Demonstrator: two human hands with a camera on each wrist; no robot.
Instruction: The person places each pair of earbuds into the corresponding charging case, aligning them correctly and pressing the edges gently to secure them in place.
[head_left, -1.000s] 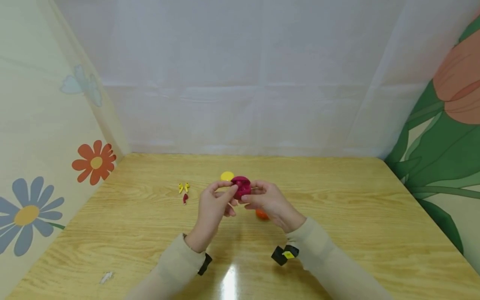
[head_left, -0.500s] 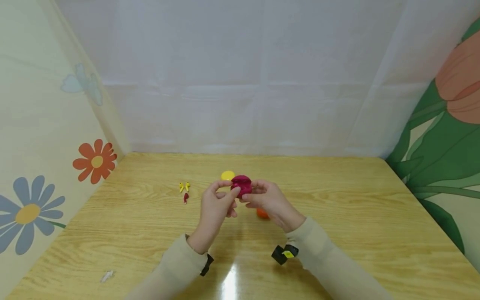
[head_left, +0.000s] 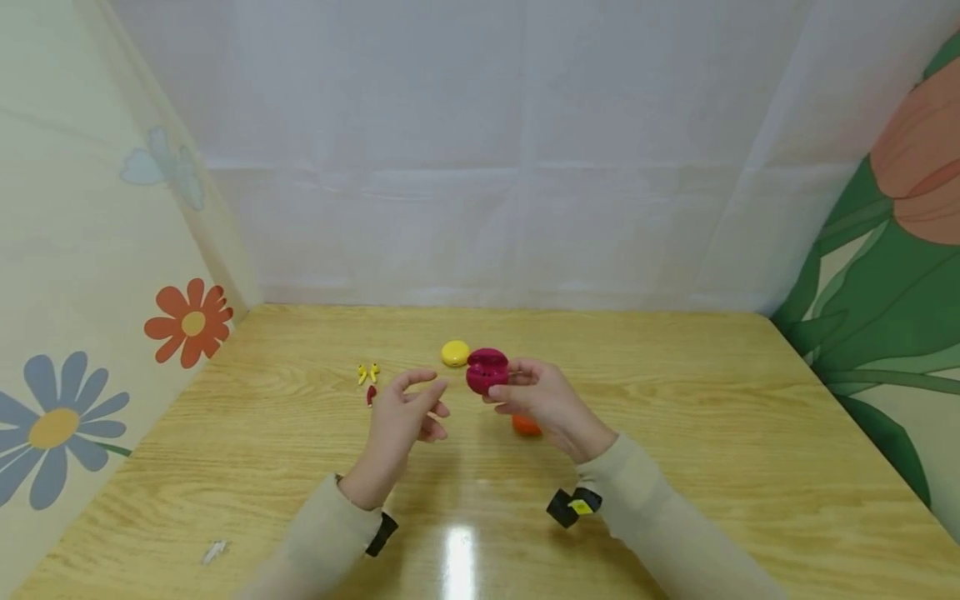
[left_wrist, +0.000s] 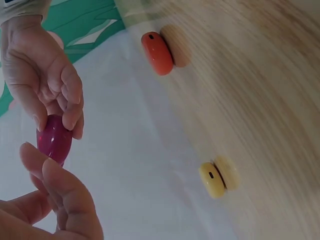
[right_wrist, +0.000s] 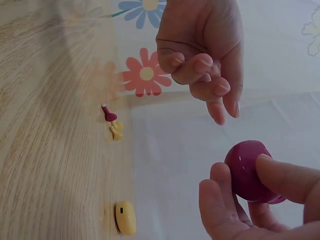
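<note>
My right hand (head_left: 551, 408) holds a magenta earbud case (head_left: 487, 372) above the table, thumb at its front and fingers behind. The case's lid is raised, with its inside towards the head camera. My left hand (head_left: 405, 425) is in the air to the left of the case, apart from it, fingers loosely bent and holding nothing. Beyond that hand, one magenta earbud (head_left: 371, 395) lies on the table, partly close behind the fingers in the head view. In the right wrist view the magenta case (right_wrist: 250, 170) shows its glossy rounded side between thumb and fingers.
Two yellow earbuds (head_left: 368, 373) lie behind the magenta one. A closed yellow case (head_left: 455, 353) stands at mid-table. An orange case (head_left: 527, 425) sits partly behind my right hand. A whitish patch (head_left: 214, 552) marks the wooden table (head_left: 712, 400) at front left.
My left hand has let go of the magenta case and moved left, away from it. The right hand keeps holding the case in nearly the same place.
</note>
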